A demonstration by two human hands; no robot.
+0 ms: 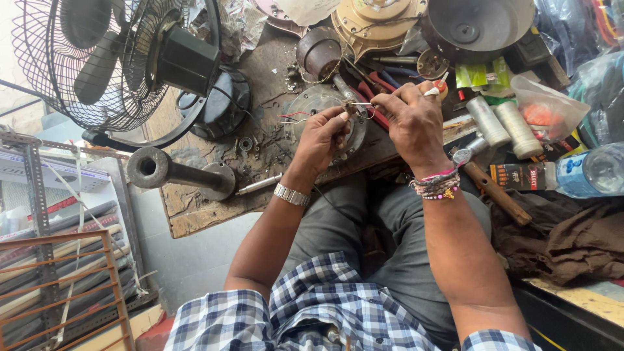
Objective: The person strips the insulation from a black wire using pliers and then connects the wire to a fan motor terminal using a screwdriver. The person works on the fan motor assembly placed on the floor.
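My left hand [322,136] pinches thin wires over a round grey metal motor part [311,107] that lies on the worn wooden workbench [195,208]. My right hand [415,120] holds a small metal tool whose tip [361,104] meets those wires, right beside the left fingertips. Red and pale wires [294,116] run off to the left of the motor part. A metal watch is on my left wrist and bead bracelets are on my right wrist.
A caged table fan [110,62] stands at the back left. A heavy metal pipe stand [170,172] lies near the bench edge. Motor housings [380,23], a dark pot [478,26], tape rolls [504,123], a hammer [491,185] and a plastic bottle [591,170] crowd the right.
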